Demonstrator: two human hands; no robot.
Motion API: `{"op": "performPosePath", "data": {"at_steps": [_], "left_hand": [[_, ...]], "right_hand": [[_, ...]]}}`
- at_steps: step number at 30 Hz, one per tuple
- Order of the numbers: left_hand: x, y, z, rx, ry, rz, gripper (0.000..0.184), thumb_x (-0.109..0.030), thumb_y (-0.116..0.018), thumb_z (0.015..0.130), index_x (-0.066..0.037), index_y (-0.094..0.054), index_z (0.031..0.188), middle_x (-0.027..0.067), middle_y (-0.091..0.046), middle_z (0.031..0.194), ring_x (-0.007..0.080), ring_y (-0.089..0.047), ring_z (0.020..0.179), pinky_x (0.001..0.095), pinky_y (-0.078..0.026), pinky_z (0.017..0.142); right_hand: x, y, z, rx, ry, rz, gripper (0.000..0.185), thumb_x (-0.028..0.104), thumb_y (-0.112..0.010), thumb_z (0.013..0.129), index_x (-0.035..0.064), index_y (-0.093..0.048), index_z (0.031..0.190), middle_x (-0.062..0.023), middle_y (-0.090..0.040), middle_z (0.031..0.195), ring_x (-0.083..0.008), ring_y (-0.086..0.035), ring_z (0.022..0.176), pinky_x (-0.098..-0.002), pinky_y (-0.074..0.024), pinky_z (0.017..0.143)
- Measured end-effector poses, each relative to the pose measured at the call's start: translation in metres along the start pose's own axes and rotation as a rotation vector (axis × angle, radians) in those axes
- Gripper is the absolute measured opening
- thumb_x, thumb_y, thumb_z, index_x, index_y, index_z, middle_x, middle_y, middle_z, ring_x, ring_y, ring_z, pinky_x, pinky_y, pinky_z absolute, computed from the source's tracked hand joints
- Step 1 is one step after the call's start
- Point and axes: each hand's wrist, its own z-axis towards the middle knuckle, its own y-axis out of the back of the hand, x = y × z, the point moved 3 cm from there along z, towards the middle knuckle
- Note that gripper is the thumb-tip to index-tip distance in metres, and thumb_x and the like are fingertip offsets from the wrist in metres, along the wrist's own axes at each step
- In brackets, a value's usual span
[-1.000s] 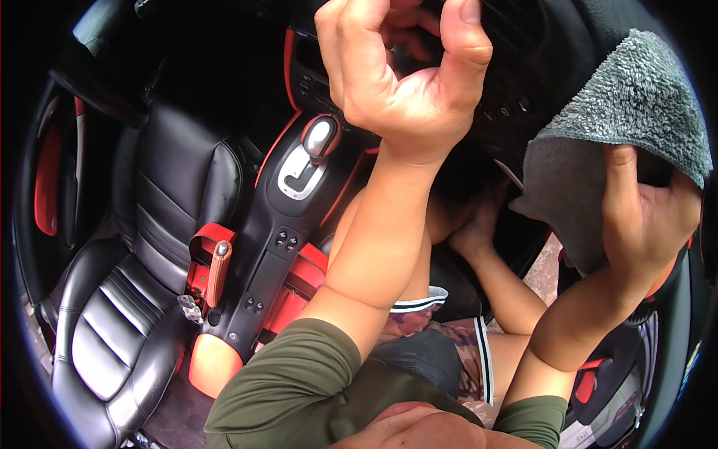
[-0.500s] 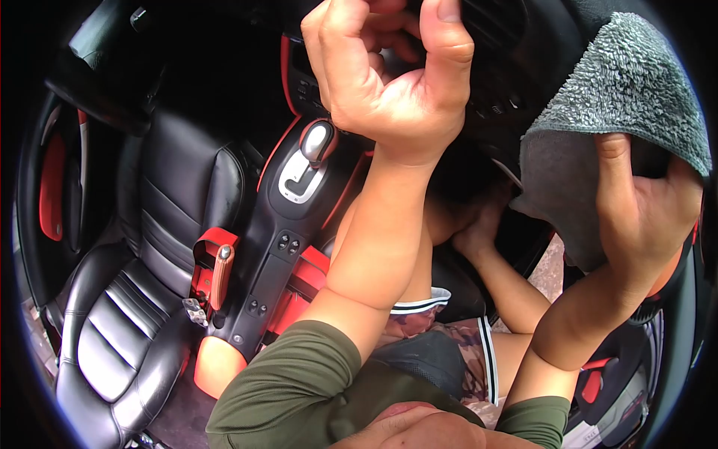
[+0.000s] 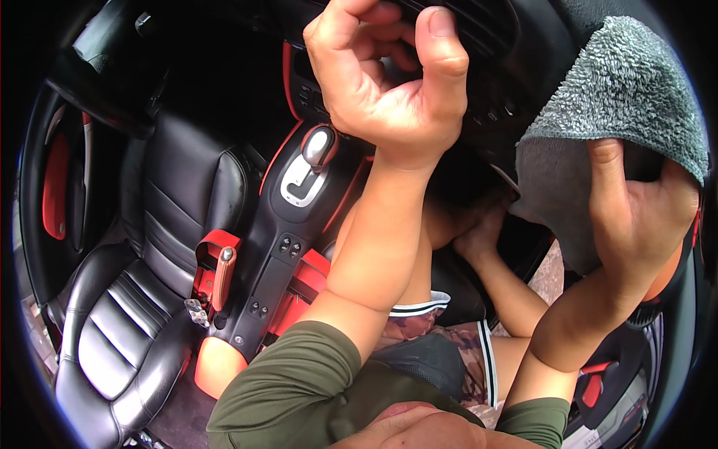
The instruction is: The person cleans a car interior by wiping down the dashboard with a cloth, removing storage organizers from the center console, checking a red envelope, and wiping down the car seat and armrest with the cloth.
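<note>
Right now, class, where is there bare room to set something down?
The black seat cushion between the red-trimmed door and centre console looks bare. It's crowded around the handbrake and where the right hand holds the grey cloth.

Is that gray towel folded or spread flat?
The towel is folded over: its textured flap overlaps a darker part hanging beside the right hand.

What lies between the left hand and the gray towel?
In the head view, the dark dashboard with small controls shows between the left hand and the gray towel.
</note>
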Motion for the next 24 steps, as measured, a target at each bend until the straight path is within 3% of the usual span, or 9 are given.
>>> {"op": "performPosePath", "data": {"at_steps": [4,11,16,20,24], "left_hand": [[0.006,-0.002,-0.003,-0.062,0.116,-0.217,0.037,-0.006,-0.065,0.097,0.008,-0.053,0.129,0.0125,-0.066,0.101,0.0121,-0.063,0.083,0.022,-0.052,0.077],[0.011,0.001,-0.002,-0.116,0.17,-0.241,0.032,-0.004,-0.065,0.098,0.007,-0.055,0.126,0.0117,-0.066,0.099,0.0118,-0.064,0.082,0.0215,-0.052,0.075],[0.013,0.004,-0.002,-0.09,0.133,-0.149,0.03,-0.004,-0.068,0.097,0.007,-0.058,0.123,0.0109,-0.064,0.102,0.0127,-0.064,0.086,0.0223,-0.052,0.078],[0.006,0.006,0.003,-0.002,0.087,-0.127,0.039,-0.004,-0.072,0.093,0.007,-0.057,0.127,0.0095,-0.062,0.102,0.0131,-0.063,0.088,0.0223,-0.052,0.078],[-0.001,-0.005,0.004,0.006,0.161,-0.41,0.053,-0.004,-0.075,0.089,0.006,-0.052,0.135,0.0101,-0.061,0.103,0.0141,-0.064,0.091,0.0234,-0.054,0.076]], "right_hand": [[0.005,-0.001,0.003,-0.011,0.01,0.008,0.035,0.005,-0.081,0.089,-0.0089,-0.069,0.118,-0.0148,-0.075,0.112,-0.0237,-0.07,0.104,-0.0345,-0.0488,0.101],[0.013,-0.003,0.005,-0.039,-0.011,0.007,0.036,0.006,-0.081,0.089,-0.0084,-0.069,0.12,-0.0148,-0.074,0.113,-0.0246,-0.069,0.107,-0.0361,-0.0471,0.104],[0.015,-0.004,0.01,-0.083,0.038,-0.004,0.034,0.006,-0.086,0.081,-0.0077,-0.072,0.109,-0.0153,-0.077,0.103,-0.0274,-0.073,0.094,-0.0355,-0.053,0.093],[0.015,-0.003,0.009,-0.064,0.027,-0.031,0.035,0.007,-0.086,0.082,-0.0076,-0.072,0.111,-0.0157,-0.077,0.104,-0.0277,-0.073,0.095,-0.0357,-0.0529,0.094],[0.017,-0.004,0.01,-0.084,0.023,-0.042,0.036,0.008,-0.086,0.083,-0.0074,-0.072,0.112,-0.0161,-0.076,0.105,-0.0287,-0.073,0.097,-0.0363,-0.0528,0.094]]}}
